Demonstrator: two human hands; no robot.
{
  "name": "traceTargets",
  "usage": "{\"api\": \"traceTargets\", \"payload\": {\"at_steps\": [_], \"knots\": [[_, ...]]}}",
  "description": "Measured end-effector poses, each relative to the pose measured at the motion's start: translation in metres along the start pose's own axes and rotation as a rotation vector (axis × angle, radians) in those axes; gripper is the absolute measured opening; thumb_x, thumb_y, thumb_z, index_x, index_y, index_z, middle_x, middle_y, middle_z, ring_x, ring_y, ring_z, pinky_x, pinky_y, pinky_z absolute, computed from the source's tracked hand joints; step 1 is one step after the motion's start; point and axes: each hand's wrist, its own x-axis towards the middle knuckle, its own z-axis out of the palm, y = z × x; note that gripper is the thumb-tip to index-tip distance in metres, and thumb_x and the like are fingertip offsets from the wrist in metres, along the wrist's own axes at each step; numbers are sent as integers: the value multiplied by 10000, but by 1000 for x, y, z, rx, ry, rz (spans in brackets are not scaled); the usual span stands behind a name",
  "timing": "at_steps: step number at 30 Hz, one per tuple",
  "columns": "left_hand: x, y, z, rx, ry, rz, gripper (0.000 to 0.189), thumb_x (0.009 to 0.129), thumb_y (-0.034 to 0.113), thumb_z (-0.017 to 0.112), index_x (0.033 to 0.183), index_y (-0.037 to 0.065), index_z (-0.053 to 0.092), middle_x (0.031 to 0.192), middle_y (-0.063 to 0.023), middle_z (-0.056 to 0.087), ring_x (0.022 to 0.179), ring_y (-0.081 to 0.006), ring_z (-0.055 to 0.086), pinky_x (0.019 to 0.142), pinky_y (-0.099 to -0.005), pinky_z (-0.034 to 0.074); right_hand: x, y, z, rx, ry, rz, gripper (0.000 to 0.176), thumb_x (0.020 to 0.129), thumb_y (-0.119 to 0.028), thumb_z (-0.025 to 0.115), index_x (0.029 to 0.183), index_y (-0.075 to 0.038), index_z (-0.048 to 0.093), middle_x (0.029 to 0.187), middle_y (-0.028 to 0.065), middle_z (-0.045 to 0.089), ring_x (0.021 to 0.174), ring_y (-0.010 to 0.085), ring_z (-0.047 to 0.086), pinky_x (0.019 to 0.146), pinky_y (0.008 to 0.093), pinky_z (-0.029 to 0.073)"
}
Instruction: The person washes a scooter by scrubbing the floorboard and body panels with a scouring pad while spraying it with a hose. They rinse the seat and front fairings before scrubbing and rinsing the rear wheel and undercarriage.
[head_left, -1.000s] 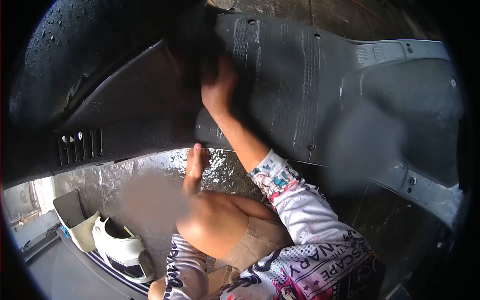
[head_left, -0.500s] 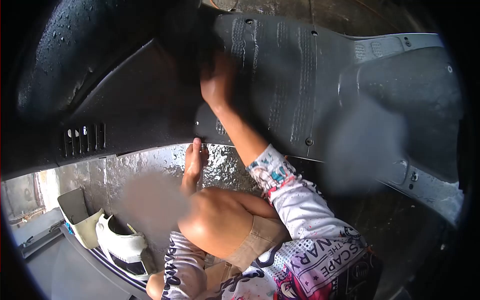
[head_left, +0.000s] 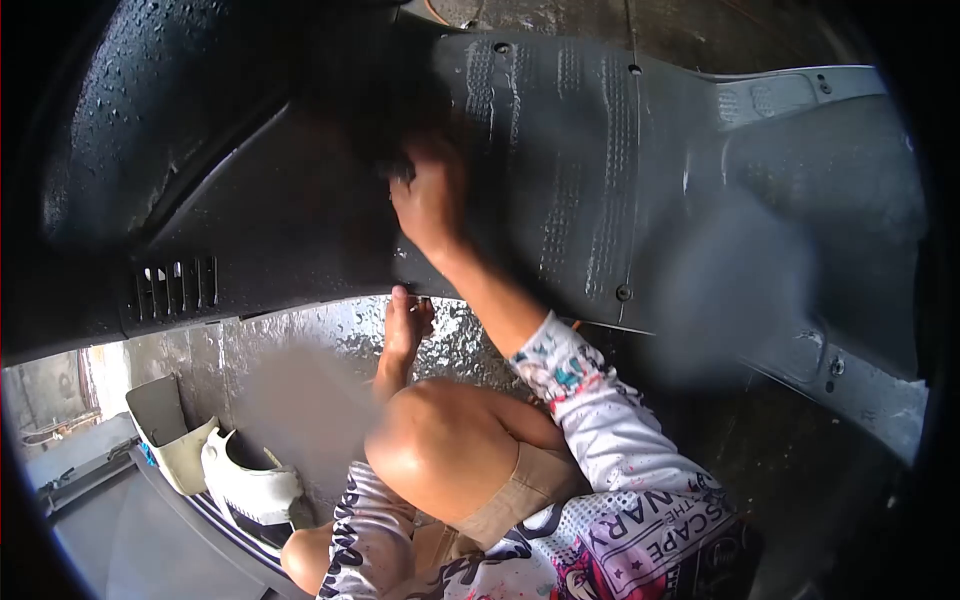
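Observation:
A wet, dark plastic panel [head_left: 570, 120] with textured strips and screw holes lies across the upper view. Over its middle is my right hand [head_left: 432, 195], its fingers bent and partly blurred by motion. Something small and dark shows at the fingertips, but I cannot make out what it is. At the panel's lower edge is my left hand [head_left: 405, 325], the thumb against the rim and the other fingers curled. Its forearm is mostly hidden behind my bent knee [head_left: 420, 430].
White and cream body panels [head_left: 250, 485] stand at the lower left beside a grey surface [head_left: 130, 550]. Vent slots [head_left: 178, 285] cut through the dark panel's left part. The floor [head_left: 300, 330] under it is wet and shiny. Two blurred spots cover parts of the view.
My right hand has shifted slightly toward me, its fingers turning more to the left. The left hand stays at the panel's edge. The whole view has moved a little.

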Motion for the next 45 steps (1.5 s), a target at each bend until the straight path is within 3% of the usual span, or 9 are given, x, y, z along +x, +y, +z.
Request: {"api": "traceTargets", "payload": {"at_steps": [5,8,20,25,34,36,41,43,45], "knots": [[-7,0,-6,36,6,17,679,833,722,430,857,46,486,672,-40,501,520,-115,453,432,-236,351,9,34,24,17,-147,330,307,644,8,671,943,5,605,972,214,604,932,396,571,818,451,463],[6,14,1,90,-15,34,686,831,721,437,820,37,486,668,-47,514,514,-116,453,438,-239,358,10,-4,-2,-68,47,-25,262,703,0,635,963,4,601,938,203,601,885,399,568,761,454,460],[-5,6,2,175,-99,-6,846,804,819,207,824,24,497,702,-39,495,556,-121,435,483,-253,332,0,21,32,62,162,162,282,777,-20,597,1055,27,586,1024,241,591,969,437,554,869,475,426],[-9,2,6,159,-56,25,749,821,792,277,744,67,446,690,-54,504,542,-127,434,478,-248,332,-5,10,14,88,-154,435,307,734,20,578,1041,21,590,1088,268,581,1090,440,519,969,458,382],[-13,9,9,190,-10,27,725,844,747,351,738,47,507,601,-20,493,485,-105,435,434,-247,336,-7,31,15,23,-74,494,343,632,14,689,964,-6,604,948,226,601,952,417,574,866,449,457],[-9,7,15,126,41,71,713,841,746,364,758,51,502,617,-18,491,492,-104,440,433,-245,332,-20,4,7,-53,42,104,349,645,-26,705,976,5,599,974,236,605,969,419,572,905,463,443],[-11,12,8,179,23,52,662,854,719,388,740,71,460,579,-12,459,457,-90,405,413,-242,315,14,43,19,-61,-110,489,248,729,-73,660,954,-1,584,917,217,603,923,412,577,834,471,463],[-6,9,9,216,-9,70,677,873,711,350,719,64,479,560,2,444,443,-86,376,408,-248,294,5,17,5,-138,129,-24,116,833,-127,571,865,-16,553,828,211,598,810,422,587,721,476,474],[-2,3,0,232,-58,35,690,850,740,339,768,67,464,609,-15,467,483,-99,414,430,-248,331,8,50,14,-170,3,159,111,826,-116,576,876,-19,558,843,208,603,801,425,588,710,468,479]]}}
